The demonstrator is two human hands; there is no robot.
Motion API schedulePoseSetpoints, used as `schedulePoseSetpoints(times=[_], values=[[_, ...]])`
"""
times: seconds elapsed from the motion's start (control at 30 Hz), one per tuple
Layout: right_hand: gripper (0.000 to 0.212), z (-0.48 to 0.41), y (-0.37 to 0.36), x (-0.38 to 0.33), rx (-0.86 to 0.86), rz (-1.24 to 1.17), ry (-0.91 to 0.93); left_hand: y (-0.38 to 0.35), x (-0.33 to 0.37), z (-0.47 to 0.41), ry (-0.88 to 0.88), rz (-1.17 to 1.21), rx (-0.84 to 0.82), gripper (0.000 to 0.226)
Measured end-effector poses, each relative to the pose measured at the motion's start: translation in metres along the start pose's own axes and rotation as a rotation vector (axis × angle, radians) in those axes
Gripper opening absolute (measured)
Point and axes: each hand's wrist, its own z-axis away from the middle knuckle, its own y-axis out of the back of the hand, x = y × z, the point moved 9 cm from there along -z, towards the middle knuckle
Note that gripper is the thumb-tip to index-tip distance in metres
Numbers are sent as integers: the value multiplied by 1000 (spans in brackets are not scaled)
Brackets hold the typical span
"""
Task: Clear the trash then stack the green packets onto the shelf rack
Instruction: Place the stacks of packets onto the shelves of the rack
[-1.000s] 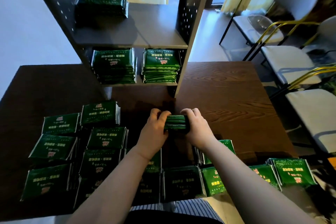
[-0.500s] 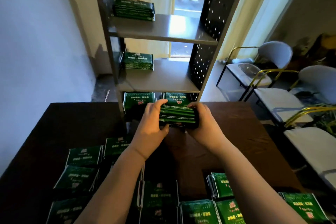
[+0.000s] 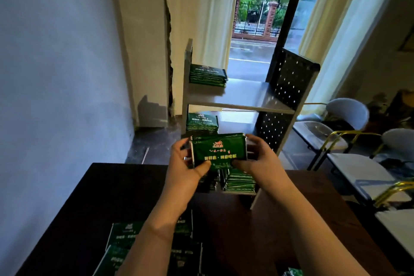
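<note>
A bundle of green packets is raised in front of the shelf rack, its printed face tilted toward me. My left hand grips its left edge and my right hand grips its right edge. The rack holds a packet stack on the top shelf, another on the middle shelf, and stacks on the lowest shelf, partly hidden behind the bundle. More green packets lie on the dark table near me.
A white wall stands to the left, with curtains and a window behind the rack. White chairs with yellow frames crowd the right side of the table. The right halves of the top and middle shelves are bare.
Both hands have lifted the packet bundle from the table up to the level of the middle shelf and tipped its face toward me. The view has tilted upward.
</note>
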Motion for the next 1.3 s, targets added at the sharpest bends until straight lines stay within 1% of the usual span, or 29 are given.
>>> schedulePoseSetpoints(times=[0.13,0.2,0.23,0.33,0.37,0.43,0.47,0.5,0.57,0.7,0.73,0.87,0.97,1.03,1.1,1.17,1.2,1.3], values=[[38,-9,-16,10,-60,-147,-112,10,-16,-6,102,154,66,54],[22,-14,-20,17,-47,-292,-204,9,-23,-10,144,208,75,56],[17,-16,-20,21,-32,-358,-254,8,-27,-11,163,229,86,56],[21,-29,-21,34,13,-444,-359,0,-32,-17,223,273,87,56],[24,-34,-21,37,29,-459,-385,-6,-33,-21,246,319,73,50],[21,-41,-20,40,73,-493,-434,-19,-31,-24,299,478,67,16],[16,-47,-18,39,98,-507,-449,-25,-32,-27,342,573,70,4],[12,-51,-17,38,122,-516,-457,-31,-35,-29,396,663,74,6],[11,-64,-17,37,158,-515,-469,-37,-41,-36,460,769,100,8],[15,-92,-21,38,195,-488,-487,-41,-52,-55,505,926,244,11],[15,-99,-24,37,196,-476,-486,-43,-53,-60,508,949,258,13],[23,-124,-32,39,210,-453,-482,-58,-58,-78,515,975,286,28],[14,-138,-37,39,215,-452,-456,-61,-59,-88,486,1031,293,43],[11,-148,-41,39,199,-444,-443,-60,-60,-96,478,1043,292,52],[10,-155,-44,38,186,-442,-437,-59,-61,-103,475,1045,291,45],[18,-163,-47,37,182,-441,-431,-59,-61,-108,485,1028,300,35],[19,-166,-49,37,181,-429,-427,-60,-62,-110,489,1016,308,38],[10,-172,-54,38,153,-372,-420,-60,-64,-115,475,1002,321,63]])
